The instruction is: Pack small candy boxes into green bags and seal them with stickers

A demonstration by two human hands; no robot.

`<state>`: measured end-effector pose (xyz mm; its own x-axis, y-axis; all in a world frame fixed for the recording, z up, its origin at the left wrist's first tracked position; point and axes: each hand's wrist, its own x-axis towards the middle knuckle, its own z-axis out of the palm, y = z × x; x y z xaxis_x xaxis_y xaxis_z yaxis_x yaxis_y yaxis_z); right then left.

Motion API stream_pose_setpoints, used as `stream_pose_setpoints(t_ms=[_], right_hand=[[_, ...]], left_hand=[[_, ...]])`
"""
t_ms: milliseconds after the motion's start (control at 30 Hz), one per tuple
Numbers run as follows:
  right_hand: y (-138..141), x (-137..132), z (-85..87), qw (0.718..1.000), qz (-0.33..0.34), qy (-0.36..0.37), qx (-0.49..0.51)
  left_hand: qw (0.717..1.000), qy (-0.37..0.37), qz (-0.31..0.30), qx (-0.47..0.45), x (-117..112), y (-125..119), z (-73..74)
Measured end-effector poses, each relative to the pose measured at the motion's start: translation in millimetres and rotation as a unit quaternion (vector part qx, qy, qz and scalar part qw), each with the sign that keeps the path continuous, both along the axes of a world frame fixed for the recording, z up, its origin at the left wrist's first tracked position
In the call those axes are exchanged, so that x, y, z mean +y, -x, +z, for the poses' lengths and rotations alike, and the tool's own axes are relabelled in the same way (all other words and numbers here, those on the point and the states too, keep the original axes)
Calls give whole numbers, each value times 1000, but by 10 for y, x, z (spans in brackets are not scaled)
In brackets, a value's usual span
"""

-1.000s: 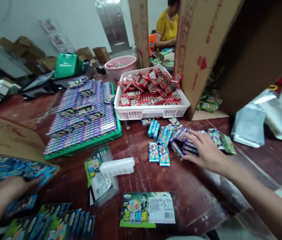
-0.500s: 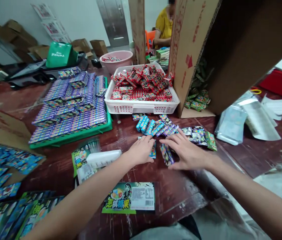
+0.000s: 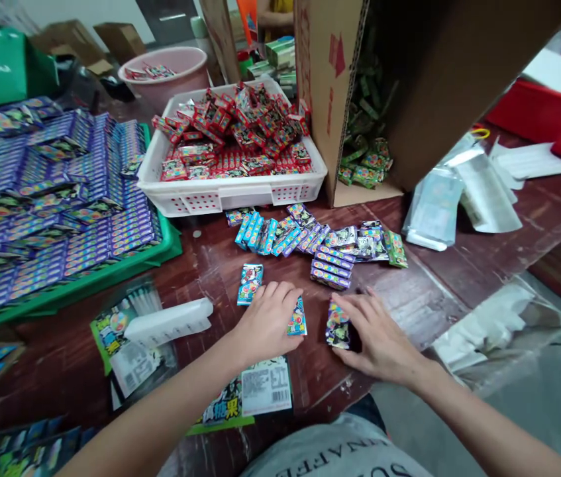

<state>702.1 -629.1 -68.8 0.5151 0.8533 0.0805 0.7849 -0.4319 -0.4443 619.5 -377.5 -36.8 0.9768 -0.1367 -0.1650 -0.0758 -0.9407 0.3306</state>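
My left hand (image 3: 271,319) is curled palm-down over a blue candy packet (image 3: 297,317), whose right side shows past the fingers. Another blue packet (image 3: 250,283) lies on the table just beyond its knuckles. My right hand (image 3: 377,334) holds a purple candy packet (image 3: 337,324) between thumb and fingers, low over the table; whether more packets are under it is hidden. Beyond the hands lie a neat purple stack (image 3: 332,267), a row of blue packets (image 3: 261,233) and purple ones, some black-and-white packets (image 3: 342,237) and a green packet (image 3: 396,249).
Behind stands a white basket (image 3: 230,199) of red packets; at left, a green tray (image 3: 171,245) of purple ones. An upright carton (image 3: 327,99) holds green packets. Clear bags (image 3: 434,205) lie right, printed pouches (image 3: 134,358) left. Another person's arm (image 3: 276,18) shows behind.
The view has tilted down and drawn closer. A purple stack now stands in front of the row, apart from my right hand. A blue packet now shows beyond my left hand.
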Motion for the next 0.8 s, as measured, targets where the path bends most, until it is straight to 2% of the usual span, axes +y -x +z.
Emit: stream_pose_setpoints(t_ms=[67,133,167,233,333,400,467,567,633,767,800], right_hand=[[74,-14,0,990,-137,13,-17],[162,-65,-23,964,-256,52,-40],[198,-93,-29,953,-291,70,-46],[234,-136,-14,944,-317,87,-24],[156,-132,78,948,-296,59,102],[19,-84,137,939,-263,47,217],[-146,-21,156,932,-235,57,270],[-304,43,119,943,-241,65,222],[-281,41,80,953,-230,31,192],[-67,-50,36,971,-76,-44,221],[-57,-84,36,971,-59,-56,226]], left_hand=[[1000,17,25,-4,-43,35,-34],[998,29,49,-7,-110,62,-75],[998,33,59,-8,-147,70,-95],[997,39,70,-9,-210,74,-131],[996,52,68,-7,-259,67,-171],[997,63,52,-7,-268,62,-193],[997,72,36,-5,-272,57,-209],[997,69,28,5,-286,48,-211],[998,65,26,11,-303,34,-193],[998,54,8,9,-353,-17,-130],[999,50,7,8,-364,-31,-113]])
